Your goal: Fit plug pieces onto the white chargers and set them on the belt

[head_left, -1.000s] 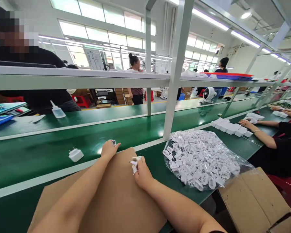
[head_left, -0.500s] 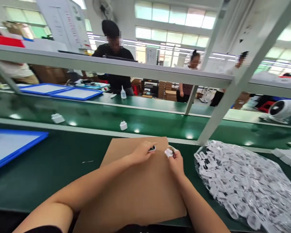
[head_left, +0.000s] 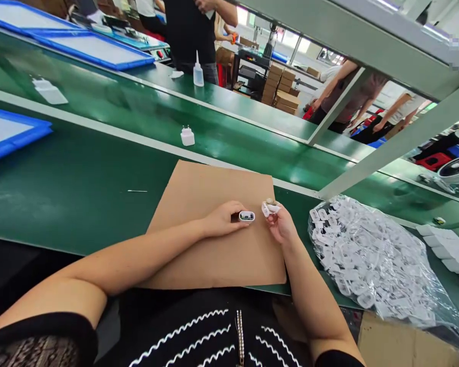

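Observation:
Above a sheet of brown cardboard (head_left: 218, 255), my left hand (head_left: 225, 219) is closed around a white charger housing (head_left: 247, 216). The housing's oval open end faces me and shows a dark circuit board inside. To its right, my right hand (head_left: 283, 225) pinches a small white plastic piece (head_left: 266, 209), apart from the housing. A small brownish thing (head_left: 270, 201) shows at those fingertips; I cannot make out what it is. Right of the cardboard lies a clear plastic bag (head_left: 371, 260) full of small white and translucent plastic parts.
White plug chargers (head_left: 187, 136) sit on the green conveyor belt (head_left: 245, 153) beyond the cardboard. Several white housings (head_left: 449, 250) lie at far right. A blue-framed tray (head_left: 15, 130) is at left. A slanted metal post (head_left: 390, 142) rises behind the bag. People stand across the line.
My view has tilted down and rolled, so the scene sits differently. The housing's open end in my left hand now shows more clearly. Both hands stay over the cardboard with their pieces.

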The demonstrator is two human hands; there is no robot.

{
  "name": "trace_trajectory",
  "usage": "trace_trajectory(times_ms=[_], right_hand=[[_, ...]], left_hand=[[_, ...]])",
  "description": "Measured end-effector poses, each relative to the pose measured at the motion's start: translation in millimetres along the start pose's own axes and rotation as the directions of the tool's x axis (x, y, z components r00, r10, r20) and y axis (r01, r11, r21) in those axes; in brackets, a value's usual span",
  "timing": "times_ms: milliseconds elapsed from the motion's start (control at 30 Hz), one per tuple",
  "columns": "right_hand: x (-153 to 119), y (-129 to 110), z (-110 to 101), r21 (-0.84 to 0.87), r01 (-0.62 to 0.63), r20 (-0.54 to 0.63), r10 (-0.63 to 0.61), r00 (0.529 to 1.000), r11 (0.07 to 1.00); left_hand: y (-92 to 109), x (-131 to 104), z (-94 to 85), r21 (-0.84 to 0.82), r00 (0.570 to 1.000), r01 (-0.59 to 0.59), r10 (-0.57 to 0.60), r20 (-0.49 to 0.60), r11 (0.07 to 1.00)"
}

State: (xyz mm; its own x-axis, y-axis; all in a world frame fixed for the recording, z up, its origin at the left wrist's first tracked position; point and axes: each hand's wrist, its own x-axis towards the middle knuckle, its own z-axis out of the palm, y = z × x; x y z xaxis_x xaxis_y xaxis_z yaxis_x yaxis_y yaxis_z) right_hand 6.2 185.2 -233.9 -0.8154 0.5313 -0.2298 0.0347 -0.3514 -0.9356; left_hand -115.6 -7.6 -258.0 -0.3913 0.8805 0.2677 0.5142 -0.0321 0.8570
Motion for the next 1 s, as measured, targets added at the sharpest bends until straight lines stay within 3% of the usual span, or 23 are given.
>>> trace_trajectory(times_ms=[133, 233, 300, 367, 433, 500, 533, 600, 833, 1000], right_hand=[[-4, -1, 1, -0.036, 0.071, -0.026, -0.072, 0.997, 0.997], [-9, -3, 3, -0.109, 0.154, 0.057, -0.149, 0.987, 0.982], [-15, -5, 6, -0.248, 0.273, 0.092, -0.258, 0.962, 0.929], [-22, -6, 10, -0.470, 0.443, 0.155, -0.423, 0.893, 0.763], [-29, -7, 14, -0.652, 0.580, 0.310, -0.526, 0.792, 0.488], [-35, -8, 19, -0.720, 0.649, 0.474, -0.507, 0.719, 0.247], [-37, -8, 22, -0.729, 0.662, 0.526, -0.477, 0.704, 0.174], [-38, -7, 25, -0.733, 0.672, 0.574, -0.431, 0.696, 0.109], [-29, -2, 26, -0.759, 0.647, 0.575, -0.392, 0.718, 0.070], [-23, -11, 29, -0.811, 0.579, 0.569, -0.341, 0.749, -0.081]], left_hand=[[3, 4, -0.4, -0.055, 1.000, 0.013, -0.013, -0.008, 0.998], [2, 4, -1.1, -0.098, 0.999, 0.039, -0.039, -0.005, 0.994], [1, 4, -2.1, -0.122, 0.998, 0.055, -0.055, -0.001, 0.991], [0, 4, -3.2, -0.137, 0.998, 0.062, -0.063, -0.002, 0.989], [0, 4, -4.3, -0.137, 0.998, 0.054, -0.055, -0.006, 0.989], [-1, 5, -5.1, -0.136, 0.999, 0.032, -0.032, -0.002, 0.990], [-1, 5, -5.4, -0.136, 1.000, 0.022, -0.021, 0.004, 0.991], [-1, 6, -5.6, -0.136, 1.000, 0.014, -0.012, 0.015, 0.991], [0, 6, -6.8, -0.151, 1.000, 0.027, -0.025, 0.013, 0.988], [-3, 5, -6.7, -0.148, 0.999, 0.028, -0.025, 0.024, 0.989]])
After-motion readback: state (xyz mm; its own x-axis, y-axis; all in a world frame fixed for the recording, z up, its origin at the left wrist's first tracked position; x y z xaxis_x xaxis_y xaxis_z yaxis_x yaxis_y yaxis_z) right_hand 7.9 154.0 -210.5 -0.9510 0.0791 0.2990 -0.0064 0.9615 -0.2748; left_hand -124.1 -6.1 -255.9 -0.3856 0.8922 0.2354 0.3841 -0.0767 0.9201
